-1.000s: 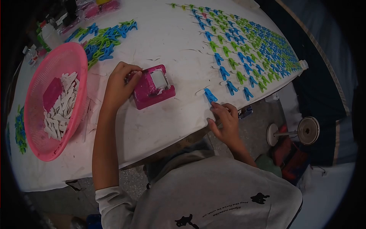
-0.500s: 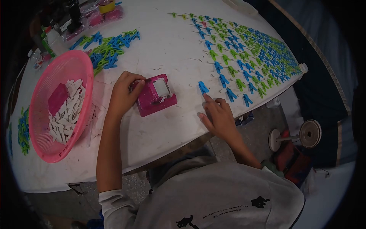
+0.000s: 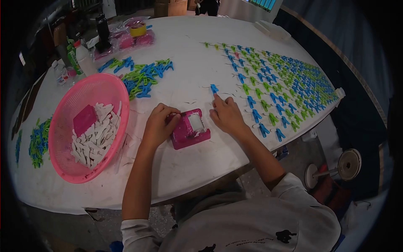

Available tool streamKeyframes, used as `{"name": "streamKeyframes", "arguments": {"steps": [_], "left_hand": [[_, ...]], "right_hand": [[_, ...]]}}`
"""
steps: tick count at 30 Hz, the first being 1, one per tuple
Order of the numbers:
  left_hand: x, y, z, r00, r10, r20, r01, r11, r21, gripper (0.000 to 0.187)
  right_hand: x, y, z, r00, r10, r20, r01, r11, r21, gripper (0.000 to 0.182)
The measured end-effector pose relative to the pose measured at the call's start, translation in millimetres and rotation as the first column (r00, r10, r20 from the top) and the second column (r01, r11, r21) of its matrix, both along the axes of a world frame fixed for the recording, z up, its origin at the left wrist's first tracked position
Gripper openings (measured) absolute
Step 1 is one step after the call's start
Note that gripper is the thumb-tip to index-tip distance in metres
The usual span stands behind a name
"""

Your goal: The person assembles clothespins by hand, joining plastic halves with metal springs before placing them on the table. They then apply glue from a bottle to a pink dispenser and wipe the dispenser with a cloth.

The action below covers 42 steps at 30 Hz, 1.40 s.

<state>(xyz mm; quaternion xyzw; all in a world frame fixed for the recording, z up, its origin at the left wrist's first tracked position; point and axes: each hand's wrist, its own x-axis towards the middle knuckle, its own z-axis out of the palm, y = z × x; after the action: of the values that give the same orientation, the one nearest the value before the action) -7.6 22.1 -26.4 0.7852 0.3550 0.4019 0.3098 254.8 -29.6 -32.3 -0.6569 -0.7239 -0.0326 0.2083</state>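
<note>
My left hand [image 3: 161, 124] grips the left side of a small magenta plastic holder [image 3: 181, 137], its thumb and fingers closed on the edge. A whitish block [image 3: 195, 122] sits in the holder. My right hand [image 3: 228, 115] is over the table to the right of the holder, index finger stretched forward and the thumb apart from it. Its fingertip touches the lower end of a blue clip [image 3: 214, 88], which lies flat on the table. To the right, blue and green clips [image 3: 273, 119] lie in long slanting rows.
A pink basket [image 3: 56, 138] on the left holds white strips [image 3: 94, 143] and a magenta piece [image 3: 85, 120]. Loose clips [image 3: 140, 80] are heaped behind it, another heap [image 3: 39, 143] at far left. Bottles [image 3: 85, 59] and bagged pink items [image 3: 127, 40] stand at the back left.
The view has shifted, showing more of the far table. My right hand and the blue clip at its fingertip have moved left and farther from me. My left hand stays on the holder.
</note>
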Motion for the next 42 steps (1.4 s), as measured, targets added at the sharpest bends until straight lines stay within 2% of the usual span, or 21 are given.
{"name": "streamKeyframes", "arguments": {"steps": [2, 7, 11, 15, 17, 20, 22, 26, 28, 42], "left_hand": [[0, 0, 0, 1.000, 0.002, -0.010, -0.002, 1.000, -0.009, 0.013], [-1, -1, 1, 1.000, 0.011, -0.011, -0.011, 1.000, -0.020, 0.013], [-1, 0, 2, 1.000, 0.016, -0.025, -0.017, 0.999, -0.040, 0.014], [-1, 2, 3, 0.999, 0.017, -0.032, -0.018, 0.999, -0.027, 0.014], [0, 3, 5, 1.000, -0.009, 0.029, 0.013, 0.990, -0.144, 0.014], [-1, 9, -1, 1.000, -0.012, -0.010, 0.011, 0.999, -0.041, 0.014], [-1, 13, -3, 1.000, -0.014, -0.011, 0.013, 0.998, -0.057, 0.014], [-3, 16, -5, 1.000, -0.005, 0.002, 0.005, 0.991, -0.133, 0.015], [-2, 15, -3, 1.000, 0.002, 0.003, -0.002, 0.988, -0.155, 0.015], [-2, 14, 1, 1.000, 0.012, -0.024, -0.016, 0.984, -0.178, 0.015]], "right_hand": [[-5, 22, -5, 0.999, -0.006, 0.046, 0.005, 1.000, 0.014, 0.057], [-19, 89, -17, 0.995, -0.082, 0.059, 0.086, 0.993, -0.081, 0.073], [-19, 148, -14, 0.996, -0.092, 0.018, 0.094, 0.984, -0.153, 0.079], [-5, 207, -15, 0.982, -0.177, 0.058, 0.185, 0.963, -0.193, 0.084], [5, 230, -14, 0.976, -0.205, 0.068, 0.215, 0.953, -0.212, 0.085], [20, 257, -17, 0.962, -0.265, 0.068, 0.273, 0.936, -0.220, 0.085], [25, 265, -15, 0.934, -0.355, 0.043, 0.356, 0.910, -0.212, 0.084], [22, 264, -14, 0.908, -0.416, 0.049, 0.417, 0.885, -0.206, 0.086], [22, 263, -18, 0.884, -0.467, 0.021, 0.465, 0.873, -0.146, 0.083], [31, 266, -25, 0.874, -0.483, -0.055, 0.483, 0.876, -0.010, 0.079]]}}
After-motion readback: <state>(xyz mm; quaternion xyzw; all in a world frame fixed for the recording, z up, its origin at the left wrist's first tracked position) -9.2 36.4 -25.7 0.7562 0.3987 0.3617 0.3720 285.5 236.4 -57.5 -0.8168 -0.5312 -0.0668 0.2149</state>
